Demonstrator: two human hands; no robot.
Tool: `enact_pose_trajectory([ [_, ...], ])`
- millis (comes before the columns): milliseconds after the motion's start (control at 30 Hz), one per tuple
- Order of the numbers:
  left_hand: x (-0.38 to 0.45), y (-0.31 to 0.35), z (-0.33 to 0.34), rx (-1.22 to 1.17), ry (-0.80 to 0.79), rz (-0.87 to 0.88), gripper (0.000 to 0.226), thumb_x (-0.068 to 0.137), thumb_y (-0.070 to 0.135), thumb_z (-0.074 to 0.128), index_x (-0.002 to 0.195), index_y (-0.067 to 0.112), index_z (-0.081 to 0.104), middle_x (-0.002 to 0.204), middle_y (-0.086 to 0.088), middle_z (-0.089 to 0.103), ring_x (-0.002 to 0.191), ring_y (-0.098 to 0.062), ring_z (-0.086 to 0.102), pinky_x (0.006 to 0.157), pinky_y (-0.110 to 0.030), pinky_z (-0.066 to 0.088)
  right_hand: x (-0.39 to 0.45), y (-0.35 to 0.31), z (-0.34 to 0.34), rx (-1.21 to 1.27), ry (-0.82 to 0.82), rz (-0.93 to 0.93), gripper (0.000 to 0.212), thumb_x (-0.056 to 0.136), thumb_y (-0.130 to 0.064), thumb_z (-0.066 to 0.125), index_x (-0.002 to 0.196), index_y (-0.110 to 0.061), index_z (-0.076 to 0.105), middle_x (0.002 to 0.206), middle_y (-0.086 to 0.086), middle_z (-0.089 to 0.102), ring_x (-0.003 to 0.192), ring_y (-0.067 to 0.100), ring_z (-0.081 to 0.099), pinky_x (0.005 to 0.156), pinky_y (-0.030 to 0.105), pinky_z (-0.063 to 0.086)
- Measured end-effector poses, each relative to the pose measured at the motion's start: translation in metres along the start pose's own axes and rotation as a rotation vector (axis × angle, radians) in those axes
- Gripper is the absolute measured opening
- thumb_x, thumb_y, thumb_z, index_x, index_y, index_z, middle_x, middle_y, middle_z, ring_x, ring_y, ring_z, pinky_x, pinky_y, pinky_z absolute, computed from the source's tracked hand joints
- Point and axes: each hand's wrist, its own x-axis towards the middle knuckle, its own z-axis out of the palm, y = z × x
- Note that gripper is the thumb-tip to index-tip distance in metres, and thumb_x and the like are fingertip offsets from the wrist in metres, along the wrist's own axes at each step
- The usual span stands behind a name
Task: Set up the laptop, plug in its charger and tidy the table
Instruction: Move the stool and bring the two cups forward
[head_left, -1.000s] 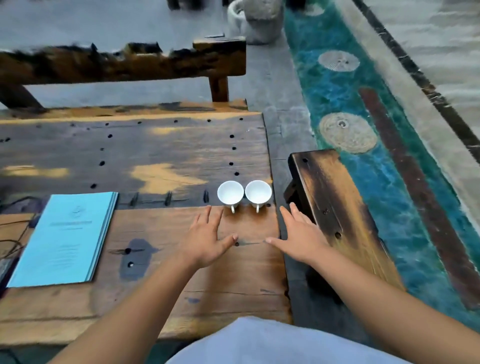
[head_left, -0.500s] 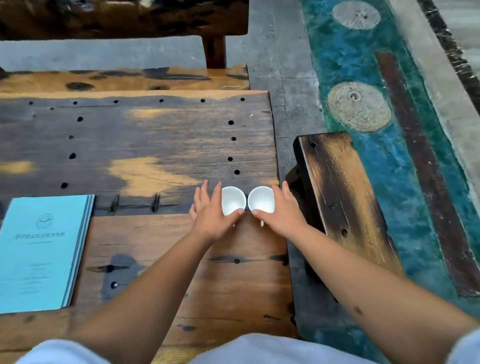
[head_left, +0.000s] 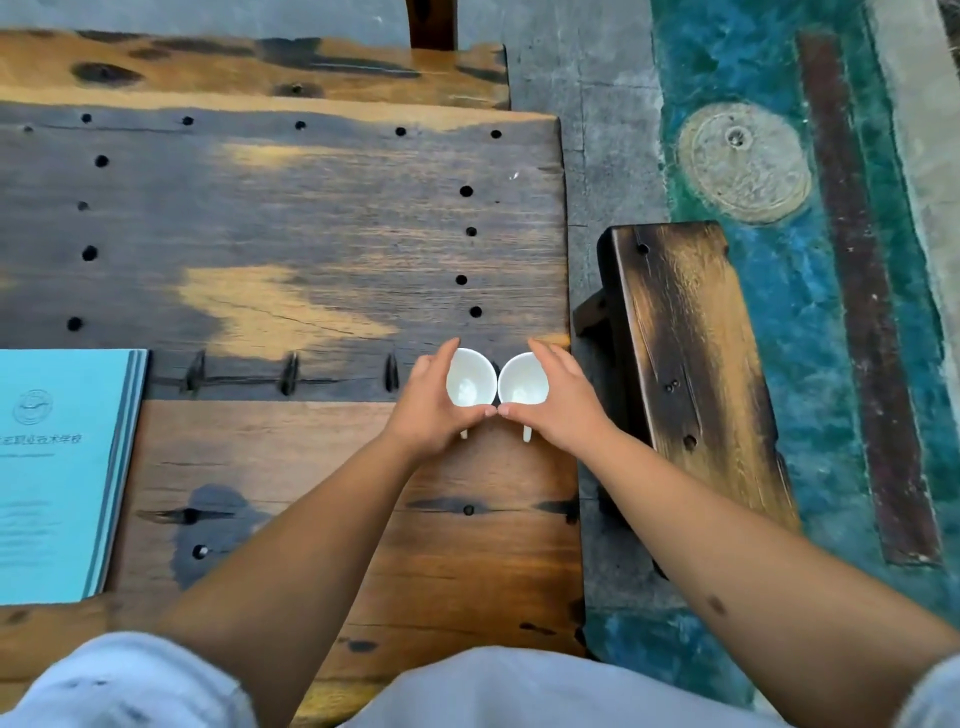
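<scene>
Each white cup — left cup (head_left: 470, 383), right cup (head_left: 523, 385) — was cupped by the left hand (head_left: 434, 408) and right hand (head_left: 558, 402), fingers curled round, seemingly to be cleared off the table (head_left: 311, 234) together.

The left hand (head_left: 428, 410) cups the left white cup (head_left: 470, 384); the right hand (head_left: 558, 410) cups the right white cup (head_left: 522, 387). The cups touch (thumb tips meeting too) on the wooden table (head_left: 311, 234).

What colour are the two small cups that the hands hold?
Both cups, left and right, are plain white, best seen in the head view.
</scene>
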Motion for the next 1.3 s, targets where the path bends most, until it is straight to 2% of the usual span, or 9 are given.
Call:
enact_pose_trajectory([
  [167, 0.002, 0.002, 0.0, -0.032, -0.009, -0.033, 0.099, 0.068, 0.039, 0.087, 0.149, 0.031, 0.03, 0.138, -0.006, 0.04, 0.121, -0.019, 0.042, 0.094, -0.028, 0.031, 0.0, -0.003, -0.001, 0.011, -0.002, 0.063, 0.095, 0.066, -0.042, 0.085, 0.146, -0.029, 0.035, 0.142, 0.007, 0.044, 0.125, 0.026, 0.046, 0.09, 0.029, 0.035],
  [333, -0.01, 0.003, 0.001, -0.029, 0.009, -0.05, 0.096, 0.066, 0.037, 0.088, 0.147, 0.029, 0.035, 0.136, -0.006, 0.044, 0.124, -0.022, 0.045, 0.094, -0.027, 0.033, -0.014, -0.006, 0.003, -0.018, 0.016, 0.073, 0.084, 0.064, -0.041, 0.083, 0.136, -0.03, 0.043, 0.126, 0.008, 0.051, 0.113, 0.026, 0.051, 0.081, 0.028, 0.036],
  [500, -0.055, -0.011, 0.005, -0.027, 0.004, -0.061, 0.097, 0.066, 0.037, 0.088, 0.147, 0.028, 0.036, 0.139, -0.005, 0.046, 0.126, -0.022, 0.045, 0.096, -0.026, 0.033, -0.054, 0.004, 0.007, -0.047, -0.039, 0.082, 0.086, 0.064, -0.042, 0.082, 0.138, -0.033, 0.04, 0.127, 0.007, 0.049, 0.106, 0.021, 0.048, 0.082, 0.029, 0.037],
  [633, -0.105, -0.02, 0.011, -0.017, -0.007, -0.064, 0.099, 0.065, 0.036, 0.088, 0.149, 0.028, 0.035, 0.144, -0.005, 0.043, 0.129, -0.022, 0.043, 0.099, -0.024, 0.032, -0.1, 0.015, 0.014, -0.054, -0.032, 0.082, 0.086, 0.065, -0.041, 0.082, 0.14, -0.031, 0.041, 0.134, 0.008, 0.047, 0.119, 0.027, 0.05, 0.084, 0.027, 0.035],
  [833, -0.176, -0.035, 0.027, 0.038, -0.032, -0.055, 0.098, 0.066, 0.035, 0.087, 0.149, 0.029, 0.035, 0.139, -0.007, 0.045, 0.124, -0.023, 0.045, 0.09, -0.021, 0.034, -0.173, 0.032, 0.035, -0.073, -0.043, 0.099, 0.085, 0.066, -0.042, 0.081, 0.139, -0.032, 0.039, 0.131, 0.007, 0.049, 0.112, 0.024, 0.051, 0.083, 0.028, 0.038],
  [967, -0.215, -0.052, 0.04, 0.064, -0.061, -0.055, 0.097, 0.068, 0.037, 0.085, 0.149, 0.032, 0.032, 0.139, -0.003, 0.043, 0.122, -0.019, 0.043, 0.077, -0.018, 0.037, -0.212, 0.045, 0.052, -0.075, -0.067, 0.119, 0.086, 0.065, -0.043, 0.082, 0.139, -0.033, 0.04, 0.132, 0.006, 0.049, 0.113, 0.023, 0.052, 0.084, 0.029, 0.041],
  [1133, -0.251, -0.067, 0.054, 0.018, -0.078, -0.069, 0.097, 0.068, 0.036, 0.085, 0.149, 0.031, 0.032, 0.143, -0.001, 0.039, 0.126, -0.015, 0.039, 0.09, -0.02, 0.031, -0.244, 0.056, 0.073, -0.078, -0.086, 0.107, 0.089, 0.064, -0.041, 0.084, 0.141, -0.03, 0.04, 0.138, 0.006, 0.047, 0.119, 0.024, 0.05, 0.091, 0.031, 0.042],
  [1300, -0.271, -0.079, 0.063, 0.013, -0.047, -0.082, 0.096, 0.068, 0.034, 0.086, 0.148, 0.026, 0.033, 0.145, -0.002, 0.04, 0.13, -0.018, 0.039, 0.099, -0.022, 0.028, -0.264, 0.069, 0.087, -0.071, -0.078, 0.131, 0.089, 0.065, -0.041, 0.084, 0.141, -0.032, 0.039, 0.136, 0.004, 0.045, 0.118, 0.022, 0.049, 0.09, 0.03, 0.042],
])
